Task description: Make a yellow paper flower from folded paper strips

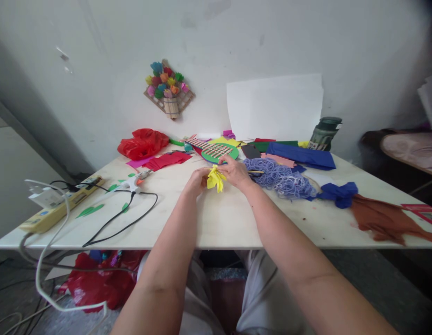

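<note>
Both hands (216,176) (fingers closed) on yellow paper (216,178)

A pale wooden table (219,223) against the wall, crowded with craft supplies.

On its left lie a yellow power strip (44,211), a glue gun (134,181) with its black cable (121,218), and green paper leaves (90,210). Along the back sit a red plastic bag (143,143), red paper sheets (167,160), a green disc with woven sticks (216,150), blue sheets (301,156) and a dark bottle (323,132). On the right lie purple netting (280,179), crumpled blue paper (337,193) and brown paper (386,218).
</note>
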Demonstrator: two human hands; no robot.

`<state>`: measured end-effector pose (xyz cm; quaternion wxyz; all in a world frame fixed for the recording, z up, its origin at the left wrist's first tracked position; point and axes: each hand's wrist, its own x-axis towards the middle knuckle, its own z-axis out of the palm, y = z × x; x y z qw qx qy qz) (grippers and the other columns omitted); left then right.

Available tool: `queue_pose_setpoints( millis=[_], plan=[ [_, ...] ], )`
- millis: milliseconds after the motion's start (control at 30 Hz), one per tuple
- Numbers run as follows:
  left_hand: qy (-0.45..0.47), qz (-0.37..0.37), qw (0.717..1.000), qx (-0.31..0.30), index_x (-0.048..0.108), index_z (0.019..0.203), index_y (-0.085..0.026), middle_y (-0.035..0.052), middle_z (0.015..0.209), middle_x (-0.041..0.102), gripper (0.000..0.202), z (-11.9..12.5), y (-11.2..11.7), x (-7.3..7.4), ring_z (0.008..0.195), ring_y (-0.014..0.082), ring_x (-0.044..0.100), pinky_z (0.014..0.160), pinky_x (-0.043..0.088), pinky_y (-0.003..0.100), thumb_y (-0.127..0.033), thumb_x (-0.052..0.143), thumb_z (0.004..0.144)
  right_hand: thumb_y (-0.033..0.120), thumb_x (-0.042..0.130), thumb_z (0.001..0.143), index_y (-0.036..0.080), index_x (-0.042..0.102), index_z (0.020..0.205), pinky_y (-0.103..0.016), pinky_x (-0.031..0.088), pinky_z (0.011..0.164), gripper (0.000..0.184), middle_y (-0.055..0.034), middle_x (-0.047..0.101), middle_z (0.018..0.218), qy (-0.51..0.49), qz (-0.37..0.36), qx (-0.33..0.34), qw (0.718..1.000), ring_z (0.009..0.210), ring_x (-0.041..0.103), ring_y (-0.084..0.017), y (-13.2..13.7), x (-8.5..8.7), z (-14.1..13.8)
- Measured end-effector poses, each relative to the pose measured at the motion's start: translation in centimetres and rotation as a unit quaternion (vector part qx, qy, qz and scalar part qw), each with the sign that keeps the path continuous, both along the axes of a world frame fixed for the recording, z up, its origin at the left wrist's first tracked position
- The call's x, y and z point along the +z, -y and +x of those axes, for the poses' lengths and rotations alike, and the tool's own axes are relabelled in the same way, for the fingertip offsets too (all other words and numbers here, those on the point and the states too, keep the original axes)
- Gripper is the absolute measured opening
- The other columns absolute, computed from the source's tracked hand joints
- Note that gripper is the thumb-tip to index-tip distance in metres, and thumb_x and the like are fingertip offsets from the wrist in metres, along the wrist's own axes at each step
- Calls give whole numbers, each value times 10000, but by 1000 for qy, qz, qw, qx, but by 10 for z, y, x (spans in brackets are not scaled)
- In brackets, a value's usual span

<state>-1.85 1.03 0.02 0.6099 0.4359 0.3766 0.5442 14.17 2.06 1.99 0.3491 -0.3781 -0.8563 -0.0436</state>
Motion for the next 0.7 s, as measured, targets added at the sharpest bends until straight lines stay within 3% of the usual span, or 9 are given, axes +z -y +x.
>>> queue_pose_setpoints(
  millis=[700],
  plan=[
    [-41, -23, 998, -32, 606, 678, -105, 70, 663, 643, 132, -4, 3, 1, 589, 159, 598, 578, 488, 263, -187, 518, 623, 227, 541, 760, 241, 683, 755, -234, 387, 665, 143, 8, 578, 1052, 21, -30, 33, 999, 789, 555, -121, -2, 3, 2]
  ],
)
